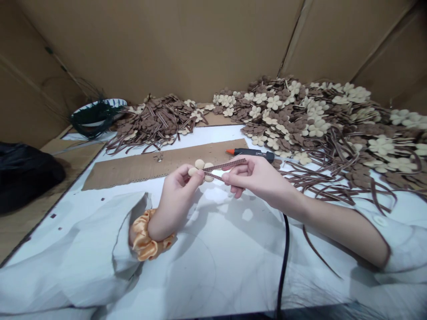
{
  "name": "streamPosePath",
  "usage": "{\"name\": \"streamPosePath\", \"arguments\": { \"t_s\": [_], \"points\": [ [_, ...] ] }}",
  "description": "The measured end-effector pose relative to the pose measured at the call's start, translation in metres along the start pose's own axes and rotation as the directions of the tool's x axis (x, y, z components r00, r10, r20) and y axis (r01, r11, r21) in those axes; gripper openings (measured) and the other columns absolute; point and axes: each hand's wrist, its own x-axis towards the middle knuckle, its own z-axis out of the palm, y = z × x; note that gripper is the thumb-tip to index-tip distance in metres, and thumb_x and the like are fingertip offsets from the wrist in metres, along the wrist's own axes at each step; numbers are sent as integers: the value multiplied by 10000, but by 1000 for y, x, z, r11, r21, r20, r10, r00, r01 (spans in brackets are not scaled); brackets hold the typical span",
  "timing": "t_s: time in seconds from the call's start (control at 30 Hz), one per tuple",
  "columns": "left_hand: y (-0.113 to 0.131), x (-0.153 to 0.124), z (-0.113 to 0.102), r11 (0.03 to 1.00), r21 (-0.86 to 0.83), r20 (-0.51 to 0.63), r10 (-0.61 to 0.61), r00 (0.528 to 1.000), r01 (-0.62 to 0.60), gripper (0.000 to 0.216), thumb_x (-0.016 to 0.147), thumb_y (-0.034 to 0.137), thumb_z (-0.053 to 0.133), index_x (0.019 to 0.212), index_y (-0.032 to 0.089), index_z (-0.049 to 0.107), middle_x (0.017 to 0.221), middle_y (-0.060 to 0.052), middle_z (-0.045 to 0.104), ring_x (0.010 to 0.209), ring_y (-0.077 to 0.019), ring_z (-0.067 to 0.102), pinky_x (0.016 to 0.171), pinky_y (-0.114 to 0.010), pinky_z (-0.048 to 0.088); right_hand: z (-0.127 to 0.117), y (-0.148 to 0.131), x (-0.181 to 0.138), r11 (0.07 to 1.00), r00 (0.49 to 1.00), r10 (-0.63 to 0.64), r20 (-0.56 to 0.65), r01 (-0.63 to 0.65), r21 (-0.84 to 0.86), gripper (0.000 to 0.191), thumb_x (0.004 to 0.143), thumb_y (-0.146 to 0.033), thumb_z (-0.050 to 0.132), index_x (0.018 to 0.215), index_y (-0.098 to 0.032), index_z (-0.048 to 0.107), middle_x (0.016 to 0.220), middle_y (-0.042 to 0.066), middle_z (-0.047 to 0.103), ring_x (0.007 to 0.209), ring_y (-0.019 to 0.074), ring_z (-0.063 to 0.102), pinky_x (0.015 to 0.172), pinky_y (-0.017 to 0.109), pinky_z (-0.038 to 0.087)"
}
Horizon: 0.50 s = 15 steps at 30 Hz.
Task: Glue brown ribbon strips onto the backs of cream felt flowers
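A cream fabric flower [199,164] is pinched between the thumb and fingers of my left hand [182,186], above the white board. A narrow brown ribbon [225,165] with stitched lines runs across the flower, its two strands spreading toward the right. My right hand [250,178] is closed on the ribbon, thumb against the lower strand and fingers by the upper one. Just behind my right hand lies a black glue gun [256,153] with an orange tip pointing left. The left thumb covers part of the flower where the ribbon meets it.
A cardboard strip [133,166] lies behind my hands. Brown and cream flowers [283,111] are heaped at the back right, with loose ribbons [327,182] before them. Flowers with ribbons [160,118] form another pile. A bowl [98,113] holds dark green strands. A black cable [283,262] crosses the board.
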Motion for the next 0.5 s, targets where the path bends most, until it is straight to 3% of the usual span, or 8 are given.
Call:
{"name": "streamPosePath", "arguments": {
  "t_s": [0.27, 0.5],
  "points": [
    [-1, -1, 1, 999, -49, 41, 3, 999, -1, 209, 741, 295, 605, 616, 165, 500, 615, 29, 517, 536, -90, 433, 507, -204, 327, 1, 2, 0, 999, 999, -38, 28, 38, 10, 187, 770, -252, 642, 892, -134, 565, 518, -40, 556, 448, 75, 507, 436, 199, 440],
    [1, -4, 1, 997, -73, 69, 10, 998, -5, 220, 737, 261, 600, 586, 173, 466, 600, 33, 542, 507, -85, 429, 491, -205, 323, 0, 4, 0, 999, 999, -40, 22, 41, -35, 202, 746, -304, 672, 831, -145, 581, 622, 4, 638, 562, 103, 621, 567, 217, 512]
  ]
}}
